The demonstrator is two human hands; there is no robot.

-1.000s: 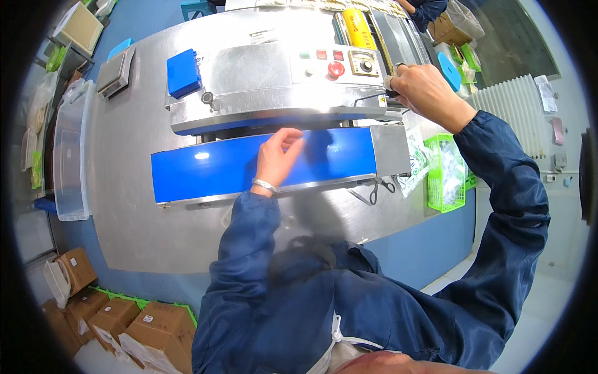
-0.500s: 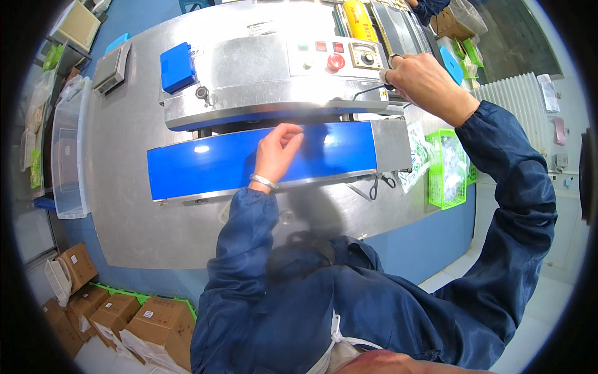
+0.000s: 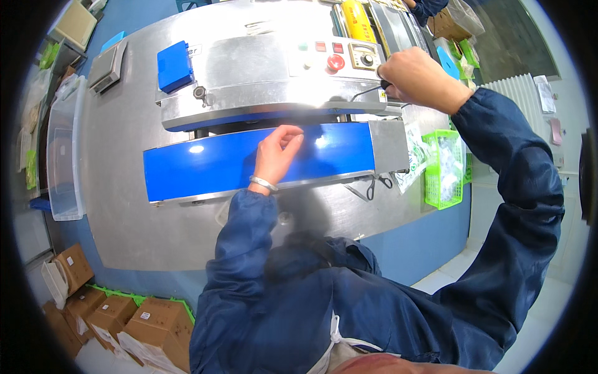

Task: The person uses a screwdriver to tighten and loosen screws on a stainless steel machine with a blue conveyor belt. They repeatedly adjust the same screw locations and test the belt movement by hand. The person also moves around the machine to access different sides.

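A steel sealing machine (image 3: 249,68) with a blue conveyor belt (image 3: 205,162) stands on a metal table (image 3: 124,206). My left hand (image 3: 277,153) rests on the belt near its middle, fingers loosely curled, a bracelet on the wrist, nothing visible in it. My right hand (image 3: 414,78) is closed at the machine's right end, beside the control panel with a red button (image 3: 335,62) and a dial (image 3: 366,59); a thin dark cable end shows by its fingers.
A green basket (image 3: 445,168) of clear bags hangs at the table's right. A clear plastic bin (image 3: 62,156) sits at the left. Cardboard boxes (image 3: 131,324) lie on the floor lower left. Another person's sleeve (image 3: 430,7) shows at the top.
The view has shifted so the machine sits slightly lower in frame. My right hand stays at the machine's right end; my left hand remains on the belt, fingers curling a little.
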